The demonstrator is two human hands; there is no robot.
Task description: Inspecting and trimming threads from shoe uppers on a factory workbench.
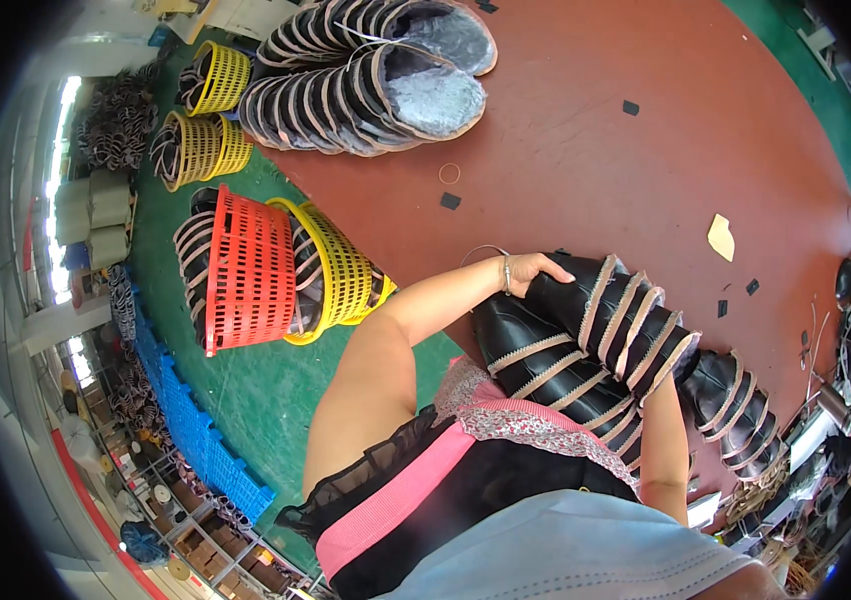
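Observation:
A nested stack of black shoe uppers [628, 318] with beige edges lies slantwise between my hands near the front of the red-brown table. My left hand [533, 272] grips its left end, thumb on top of the black leather. My right hand [660, 392] reaches to the stack's right end, where its fingers are hidden behind the last upper. Under and nearer to me rests a second stack of black uppers [535, 368], partly against my apron. Another such stack [740, 412] lies just to the right.
Two tied stacks of fleece-lined uppers [385, 95] lie at the table's far left. On the floor stand a red basket [250, 270] and yellow baskets [345, 265] holding uppers. Dark scraps and a yellow piece [720, 238] dot the table [585, 170]. Tools and cords crowd its right edge.

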